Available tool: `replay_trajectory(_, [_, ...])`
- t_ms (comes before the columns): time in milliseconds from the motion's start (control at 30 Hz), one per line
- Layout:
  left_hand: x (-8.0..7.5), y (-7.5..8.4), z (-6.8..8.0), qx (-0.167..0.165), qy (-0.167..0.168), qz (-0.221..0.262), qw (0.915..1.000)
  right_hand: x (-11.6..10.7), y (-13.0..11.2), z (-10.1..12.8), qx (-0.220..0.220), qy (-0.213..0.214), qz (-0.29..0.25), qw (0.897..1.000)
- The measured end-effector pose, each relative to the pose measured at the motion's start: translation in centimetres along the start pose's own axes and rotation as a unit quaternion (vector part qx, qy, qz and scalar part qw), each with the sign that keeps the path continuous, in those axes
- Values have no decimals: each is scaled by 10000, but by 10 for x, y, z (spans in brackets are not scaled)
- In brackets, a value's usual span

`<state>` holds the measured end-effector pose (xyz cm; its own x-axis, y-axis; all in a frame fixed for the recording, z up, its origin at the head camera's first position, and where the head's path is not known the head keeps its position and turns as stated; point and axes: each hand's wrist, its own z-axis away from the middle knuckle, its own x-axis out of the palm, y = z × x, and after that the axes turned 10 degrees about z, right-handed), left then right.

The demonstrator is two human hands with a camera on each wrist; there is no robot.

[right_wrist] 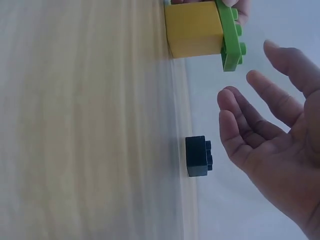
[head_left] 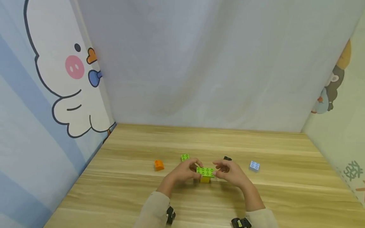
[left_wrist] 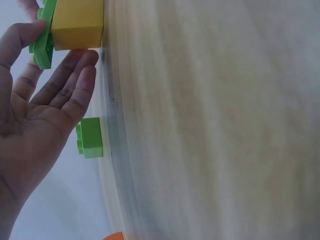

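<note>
In the head view a flat green building plate (head_left: 205,172) with studs lies on top of a yellow building block (head_left: 204,179). My left hand (head_left: 186,170) pinches the plate's left end between thumb and fingers. Its other fingers reach along the side of the yellow block (left_wrist: 77,25) in the left wrist view. At the plate's right end is my right hand (head_left: 230,172), with fingers spread and nothing in them. The right wrist view shows a gap between those fingers and the green plate (right_wrist: 230,37). Both pieces stand near the middle of the wooden table.
A small green block (head_left: 185,157) sits behind the left hand, an orange curved block (head_left: 158,165) farther left. Beyond the right hand is a black block (head_left: 227,158), partly hidden; a light blue block (head_left: 254,166) lies right. Hanging cloth (head_left: 205,63) borders the wooden table (head_left: 114,190).
</note>
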<state>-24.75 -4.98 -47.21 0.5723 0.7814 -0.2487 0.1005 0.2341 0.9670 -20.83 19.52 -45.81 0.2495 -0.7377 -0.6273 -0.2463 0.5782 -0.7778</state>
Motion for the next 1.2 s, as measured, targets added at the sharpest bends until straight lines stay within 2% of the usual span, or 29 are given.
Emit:
replay_trajectory(233, [0,0,-1,-36,-16,34,10000,-5,4,1,172,119,124,9997])
replay_trajectory(533, [-1,-2,-2,-40,-5,-6,10000,-16,12,4,9,184,326,9993])
replay_trajectory(767, [0,1,-2,-24,-46,68,10000,-26,15,8,228,103,268,9993])
replay_trajectory(967, [-1,4,0,-22,-80,-42,10000,-34,19,11,349,204,329,9986])
replay_trajectory(1200, [1,4,0,-24,-86,74,9999,-39,27,9,545,285,494,9969])
